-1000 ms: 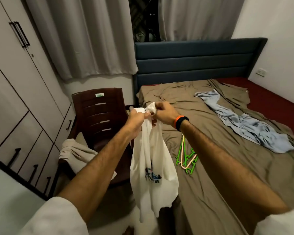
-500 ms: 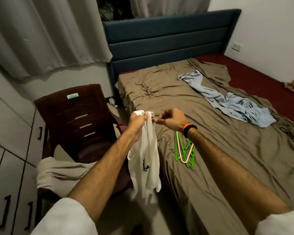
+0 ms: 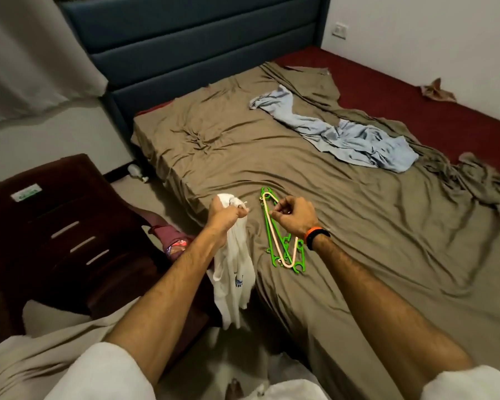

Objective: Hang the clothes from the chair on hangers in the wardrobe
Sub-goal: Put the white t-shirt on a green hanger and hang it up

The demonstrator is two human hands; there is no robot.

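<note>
Left hand (image 3: 225,212) fisted round bunched top of white T-shirt (image 3: 232,271), shirt hanging beside bed edge. Right hand (image 3: 293,216) over hangers, fingers curled; grip on anything unclear. Green and cream hangers (image 3: 280,241) flat on brown bedsheet (image 3: 358,226). Dark red chair (image 3: 64,226) left, beige garment (image 3: 20,362) draped on it.

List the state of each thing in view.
White shirt: hanging bunched from left hand.
Right hand: fingers curled over hangers, empty.
Hangers: stacked flat on bed.
Blue garment: crumpled on bed.
Beige garment: draped on chair.
</note>
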